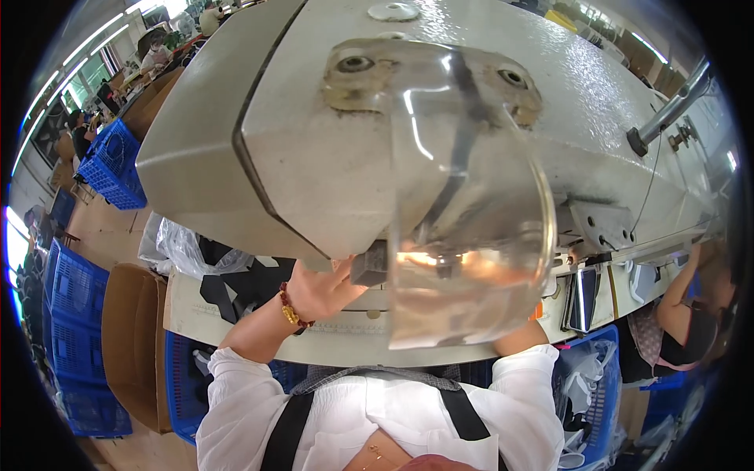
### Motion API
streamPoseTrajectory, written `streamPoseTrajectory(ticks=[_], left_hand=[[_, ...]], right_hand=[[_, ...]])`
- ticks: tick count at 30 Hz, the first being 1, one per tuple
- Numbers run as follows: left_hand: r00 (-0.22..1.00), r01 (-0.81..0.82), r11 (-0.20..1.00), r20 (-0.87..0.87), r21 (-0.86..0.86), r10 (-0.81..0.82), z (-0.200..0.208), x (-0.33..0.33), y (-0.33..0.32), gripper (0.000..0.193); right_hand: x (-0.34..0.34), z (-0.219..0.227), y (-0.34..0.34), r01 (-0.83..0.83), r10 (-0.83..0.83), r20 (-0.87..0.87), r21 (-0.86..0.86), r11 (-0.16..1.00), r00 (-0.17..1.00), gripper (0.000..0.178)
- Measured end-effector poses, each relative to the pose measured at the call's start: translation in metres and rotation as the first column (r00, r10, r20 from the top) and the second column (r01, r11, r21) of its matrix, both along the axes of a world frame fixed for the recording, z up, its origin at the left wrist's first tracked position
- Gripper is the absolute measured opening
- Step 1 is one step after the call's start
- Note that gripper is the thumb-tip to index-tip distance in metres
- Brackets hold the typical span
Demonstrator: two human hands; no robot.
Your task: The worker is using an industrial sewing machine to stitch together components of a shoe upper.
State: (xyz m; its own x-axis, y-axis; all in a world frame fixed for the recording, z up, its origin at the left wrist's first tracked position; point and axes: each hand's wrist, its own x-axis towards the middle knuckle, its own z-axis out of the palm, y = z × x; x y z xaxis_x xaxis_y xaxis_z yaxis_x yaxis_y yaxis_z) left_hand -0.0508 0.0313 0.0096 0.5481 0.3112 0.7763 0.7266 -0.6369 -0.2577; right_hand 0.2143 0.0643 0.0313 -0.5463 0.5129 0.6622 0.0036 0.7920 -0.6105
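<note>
A large grey-white sewing machine head [322, 149] fills the upper middle, with a curved clear plastic guard [471, 196] in front of its needle area. My left hand [320, 290], a beaded bracelet at its wrist, reaches under the machine's left end beside a dark grey block [369, 265]. Its fingertips are hidden there. Black cut fabric pieces [247, 286] lie on the table just left of that hand. My right hand [499, 271] is seen only through the guard, blurred by glare. What either hand touches cannot be made out.
The pale work table [353, 326] curves in front of me. Blue crates [601, 369] stand at both sides, the right one with white and black pieces. A cardboard box [129, 345] is at left. A dark, shiny flat object [581, 300] lies right; another person [683, 322] sits beyond.
</note>
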Motion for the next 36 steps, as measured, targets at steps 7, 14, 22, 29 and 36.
streamPoseTrajectory(ticks=[7,14,22,29,36], left_hand=[[0.997,0.071,0.984,0.046,-0.163,-0.064,-0.028,-0.009,0.005,0.040],[0.971,0.167,0.889,0.230,-0.426,-0.072,-0.048,-0.019,0.007,0.026],[0.868,0.419,0.680,0.484,-0.602,-0.106,-0.039,-0.012,0.005,0.031],[0.998,0.048,0.931,-0.021,-0.362,-0.060,0.010,-0.001,0.003,0.032],[0.735,0.610,0.485,0.676,-0.627,-0.051,-0.019,0.000,0.005,0.036]], right_hand=[[-0.001,0.001,0.008,-0.039,0.043,-0.037,0.102,0.994,0.998,0.044],[0.002,0.004,0.007,0.100,-0.118,0.037,0.318,0.943,0.992,0.029],[0.006,0.002,0.011,0.154,-0.201,0.059,0.448,0.881,0.978,0.029],[-0.001,0.012,0.010,0.192,-0.225,0.005,0.505,0.841,0.974,0.030],[-0.002,0.016,0.010,0.190,-0.252,0.068,0.477,0.858,0.965,0.032]])
